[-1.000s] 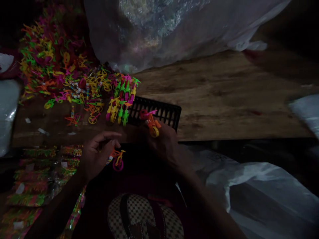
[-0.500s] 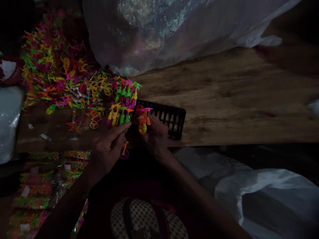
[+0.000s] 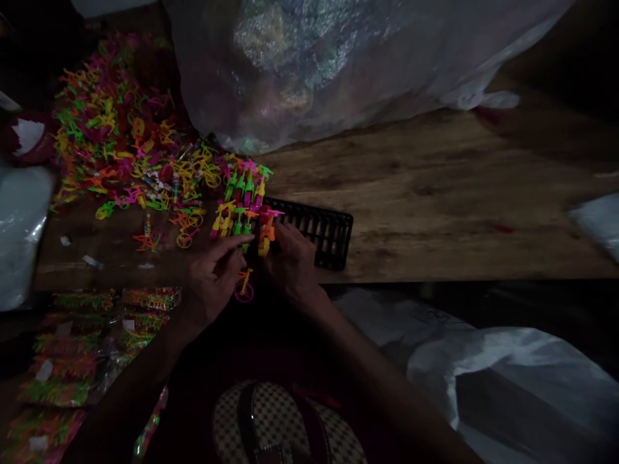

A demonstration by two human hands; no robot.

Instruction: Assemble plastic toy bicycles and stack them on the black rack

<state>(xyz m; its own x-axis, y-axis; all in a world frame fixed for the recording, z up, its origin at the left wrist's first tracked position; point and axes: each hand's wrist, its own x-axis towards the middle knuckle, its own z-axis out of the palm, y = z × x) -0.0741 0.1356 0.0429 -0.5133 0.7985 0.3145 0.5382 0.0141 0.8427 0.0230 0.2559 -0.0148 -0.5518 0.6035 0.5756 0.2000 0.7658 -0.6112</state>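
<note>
Since the earlier frames, the orange toy bike (image 3: 265, 231) has moved left with the right hand (image 3: 296, 261), coming up just beside the lined-up toy bikes (image 3: 236, 200) on the black rack (image 3: 333, 241). As the head view shows, the right hand pinches this orange one by its side. The left hand (image 3: 213, 274) grips a second toy bike (image 3: 244, 288) with a pink wheel, its forefinger stretched toward the row. Left on the desk (image 3: 435, 212) lies a loose heap of bike parts (image 3: 116, 129); behind the rack sits a large plastic bag (image 3: 300, 84).
</note>
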